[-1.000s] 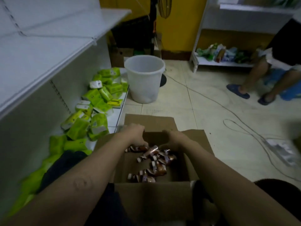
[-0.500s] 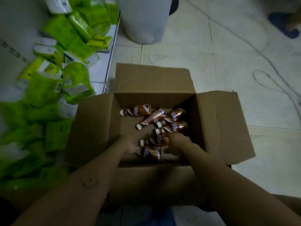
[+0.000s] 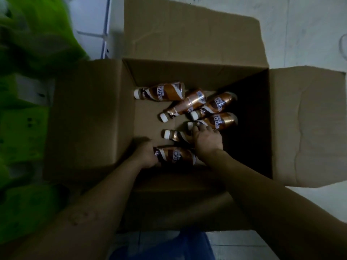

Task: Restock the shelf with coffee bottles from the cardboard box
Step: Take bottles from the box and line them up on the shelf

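Left hand [image 3: 144, 154] fingers wrap the nearest bottle [image 3: 175, 156] in the cardboard box [image 3: 90, 119]; right hand [image 3: 206, 139] fingers clasp the next bottle [image 3: 173, 135], likely to lift both together.

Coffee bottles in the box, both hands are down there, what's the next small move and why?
Probably close the left hand on the nearest bottle and lift it out of the cardboard box. Its fingers already wrap that bottle's cap end, while the right hand only rests over another bottle.
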### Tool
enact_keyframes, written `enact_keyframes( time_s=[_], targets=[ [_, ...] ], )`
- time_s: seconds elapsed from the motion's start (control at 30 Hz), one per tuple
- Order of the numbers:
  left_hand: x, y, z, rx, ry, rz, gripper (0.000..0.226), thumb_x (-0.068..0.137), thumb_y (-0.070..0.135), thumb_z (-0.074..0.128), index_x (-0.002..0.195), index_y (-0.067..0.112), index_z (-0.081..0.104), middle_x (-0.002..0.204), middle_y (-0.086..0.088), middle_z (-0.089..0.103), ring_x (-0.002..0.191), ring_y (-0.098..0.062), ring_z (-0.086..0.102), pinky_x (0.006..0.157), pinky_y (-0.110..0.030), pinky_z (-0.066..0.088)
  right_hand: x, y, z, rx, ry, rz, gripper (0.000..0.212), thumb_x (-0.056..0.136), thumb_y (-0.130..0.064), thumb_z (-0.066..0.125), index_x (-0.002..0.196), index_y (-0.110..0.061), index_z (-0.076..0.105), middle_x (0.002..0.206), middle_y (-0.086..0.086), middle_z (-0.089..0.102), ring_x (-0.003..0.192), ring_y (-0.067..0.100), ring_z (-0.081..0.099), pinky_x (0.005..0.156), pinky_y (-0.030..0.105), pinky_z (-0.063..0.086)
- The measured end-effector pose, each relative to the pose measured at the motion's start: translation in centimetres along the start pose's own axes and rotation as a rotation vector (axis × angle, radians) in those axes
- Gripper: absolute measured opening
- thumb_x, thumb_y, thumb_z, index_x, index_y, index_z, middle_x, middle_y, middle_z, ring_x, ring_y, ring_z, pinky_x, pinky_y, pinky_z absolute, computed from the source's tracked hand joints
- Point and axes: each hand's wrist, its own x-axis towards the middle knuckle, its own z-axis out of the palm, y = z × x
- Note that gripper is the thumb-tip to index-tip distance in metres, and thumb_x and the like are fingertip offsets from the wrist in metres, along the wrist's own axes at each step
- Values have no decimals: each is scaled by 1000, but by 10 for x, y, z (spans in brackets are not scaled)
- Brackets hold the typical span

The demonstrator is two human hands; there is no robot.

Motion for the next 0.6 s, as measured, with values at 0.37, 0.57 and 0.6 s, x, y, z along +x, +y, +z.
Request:
enact_keyframes(
  time_s=[0.37, 0.57, 0.6],
  targets=[
    [-10, 5, -8, -80, 47, 183, 30, 80, 15, 72, 101, 22, 52, 98, -1, 60, 84, -14, 57, 62, -26, 42, 3, 0, 4, -44, 12, -5, 42, 89, -17, 59, 128, -10, 46, 121, 12, 53, 96, 23, 60, 61, 28, 42],
    [-53, 48, -19, 168, 71, 279, 22, 77, 39, 73, 75, 24, 58, 74, 2, 63, 68, -13, 59, 53, -28, 38, -24, 30, -9, 601, -112, 193, 29, 84, -21, 68, 111, -21, 58, 106, 5, 63, 85, 17, 64, 79, 35, 57],
    [-61, 57, -21, 220, 111, 288, 24, 76, 39, 73, 73, 24, 55, 74, 1, 60, 67, -13, 57, 51, -28, 36, -32, 35, -14, 741, -116, 251, 24, 84, -22, 69, 106, -21, 59, 100, 2, 64, 83, 16, 65, 79, 36, 57]
  ],
)
